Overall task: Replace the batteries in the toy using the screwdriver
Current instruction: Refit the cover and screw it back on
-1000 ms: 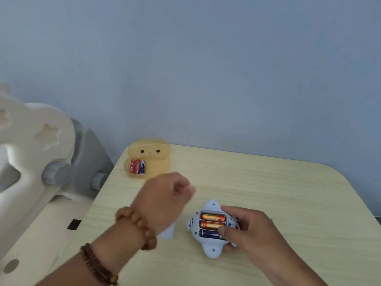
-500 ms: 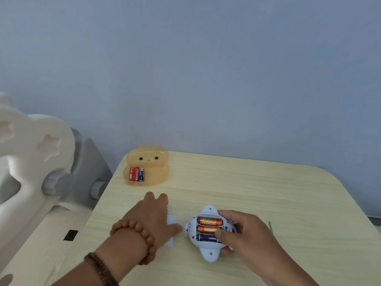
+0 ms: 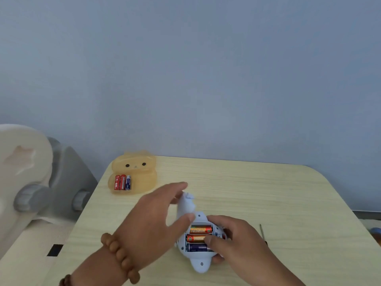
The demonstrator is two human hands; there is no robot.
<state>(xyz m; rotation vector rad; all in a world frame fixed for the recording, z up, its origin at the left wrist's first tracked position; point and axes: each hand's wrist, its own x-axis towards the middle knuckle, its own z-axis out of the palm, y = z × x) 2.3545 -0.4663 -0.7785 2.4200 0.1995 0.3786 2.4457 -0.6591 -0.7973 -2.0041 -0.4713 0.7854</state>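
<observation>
A pale blue toy (image 3: 201, 263) lies belly-up near the table's front edge, its battery bay uncovered with three batteries (image 3: 199, 238) inside: two orange, one dark blue. My right hand (image 3: 233, 242) grips the toy from the right, thumb on the batteries. My left hand (image 3: 156, 215) pinches the pale blue battery cover (image 3: 186, 204) between thumb and fingers, lifted just above the toy's far end. The screwdriver (image 3: 262, 234) lies on the table to the right of my right hand, its handle mostly hidden.
An orange translucent bear-shaped box (image 3: 142, 172) stands open at the table's (image 3: 268, 193) back left with three batteries (image 3: 122, 182) in it. A cream and grey plastic piece of furniture (image 3: 41, 182) stands left of the table. A blue-grey wall is behind.
My left hand went down flat onto the cover lying left of the toy, then picked it up and raised it toward the toy. The right hand stayed on the toy.
</observation>
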